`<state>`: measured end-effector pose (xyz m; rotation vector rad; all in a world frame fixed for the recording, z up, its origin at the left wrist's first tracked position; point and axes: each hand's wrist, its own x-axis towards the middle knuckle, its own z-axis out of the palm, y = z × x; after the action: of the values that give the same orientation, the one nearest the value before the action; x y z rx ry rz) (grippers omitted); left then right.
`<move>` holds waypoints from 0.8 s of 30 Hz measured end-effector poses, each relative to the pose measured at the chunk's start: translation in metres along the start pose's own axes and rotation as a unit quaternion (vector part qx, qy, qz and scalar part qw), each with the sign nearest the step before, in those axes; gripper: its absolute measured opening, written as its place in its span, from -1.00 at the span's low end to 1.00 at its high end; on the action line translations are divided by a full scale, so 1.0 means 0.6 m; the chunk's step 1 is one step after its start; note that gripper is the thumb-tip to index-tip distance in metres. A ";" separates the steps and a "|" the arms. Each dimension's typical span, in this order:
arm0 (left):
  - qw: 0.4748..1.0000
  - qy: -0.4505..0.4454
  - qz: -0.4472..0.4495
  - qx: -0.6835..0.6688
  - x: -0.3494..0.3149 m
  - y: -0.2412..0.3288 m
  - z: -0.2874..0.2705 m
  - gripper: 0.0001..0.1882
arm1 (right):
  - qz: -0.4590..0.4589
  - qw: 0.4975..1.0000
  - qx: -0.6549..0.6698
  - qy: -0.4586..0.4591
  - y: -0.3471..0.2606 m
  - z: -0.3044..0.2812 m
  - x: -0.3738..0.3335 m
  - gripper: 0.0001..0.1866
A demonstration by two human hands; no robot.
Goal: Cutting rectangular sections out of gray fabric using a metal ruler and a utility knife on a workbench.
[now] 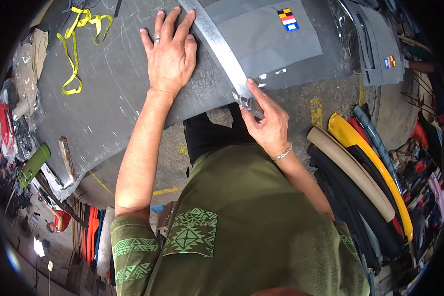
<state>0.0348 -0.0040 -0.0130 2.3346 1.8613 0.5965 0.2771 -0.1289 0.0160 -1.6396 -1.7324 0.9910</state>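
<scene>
A long metal ruler (217, 44) lies slantwise across the dark grey table (108, 93), its near end at the table edge. My right hand (269, 116) is closed around that near end, where a small shiny end piece shows. Flat on the table to the left of the ruler rests my left hand (171, 56), fingers spread and holding nothing, its index fingertip beside the ruler's edge. Right of the ruler, a grey sheet of material (261, 44) carries a small multicoloured checked and striped patch (287, 19). Part of the sheet's left edge is hidden by the ruler.
A yellow tape measure (74, 59) lies curled at the far left. More grey pieces (380, 44) with a similar patch sit at the far right. Rolls of material, including a beige roll (350, 172) and a yellow roll (375, 172), stand to my right. Plastic-wrapped bundles (27, 64) line the left.
</scene>
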 end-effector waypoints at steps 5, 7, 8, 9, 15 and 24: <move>0.993 -0.075 -0.074 -0.051 0.020 0.039 -0.040 -0.30 | 0.020 1.000 0.007 -0.002 -0.007 -0.004 -0.001 -0.37; 0.992 -0.080 -0.084 -0.044 0.024 0.051 -0.050 -0.36 | 0.023 1.000 0.010 -0.004 -0.008 -0.003 -0.001 -0.37; 0.992 -0.080 -0.084 -0.046 0.025 0.056 -0.057 -0.36 | 0.026 1.000 0.014 -0.004 -0.008 -0.003 -0.001 -0.37; 0.992 -0.088 -0.082 -0.029 0.026 0.061 -0.061 -0.35 | 0.027 1.000 0.012 -0.004 -0.009 -0.003 -0.001 -0.37; 0.997 -0.057 -0.043 -0.001 0.011 0.047 -0.041 -0.32 | 0.026 1.000 0.008 -0.005 -0.009 -0.002 -0.003 -0.37; 0.998 -0.040 0.001 0.051 0.004 0.018 -0.017 -0.14 | -0.028 0.999 -0.010 0.037 0.005 0.005 -0.003 -0.19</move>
<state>0.0417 -0.0060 0.0005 2.3853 1.8960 0.4124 0.2769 -0.1313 0.0121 -1.6108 -1.7346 0.8779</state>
